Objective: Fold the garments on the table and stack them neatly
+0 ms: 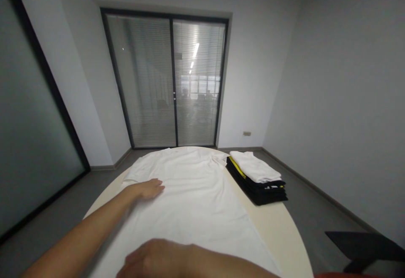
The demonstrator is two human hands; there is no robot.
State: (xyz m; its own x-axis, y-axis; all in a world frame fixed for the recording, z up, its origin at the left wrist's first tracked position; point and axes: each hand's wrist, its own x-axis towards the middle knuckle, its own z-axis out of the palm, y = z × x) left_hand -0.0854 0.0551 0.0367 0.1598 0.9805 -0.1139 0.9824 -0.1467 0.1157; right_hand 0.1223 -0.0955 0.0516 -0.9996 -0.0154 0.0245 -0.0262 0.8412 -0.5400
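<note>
A white T-shirt lies spread over the round table, with light wrinkles across it and a short sleeve at its far right. My left hand rests palm down on the shirt's left part, open, its fingers stretched out to the right. Closer to me, my right hand reaches across from the right over the near part of the shirt. Its fingers bend down and to the left, blurred and partly cut off by the bottom edge of the view, so I cannot tell whether they hold cloth. The shirt's near hem is out of view.
On the table's right side stands a stack of folded dark clothes with a yellow layer, topped by a folded white garment. The pale table edge curves past it. A black chair part is at lower right. Glass doors stand behind.
</note>
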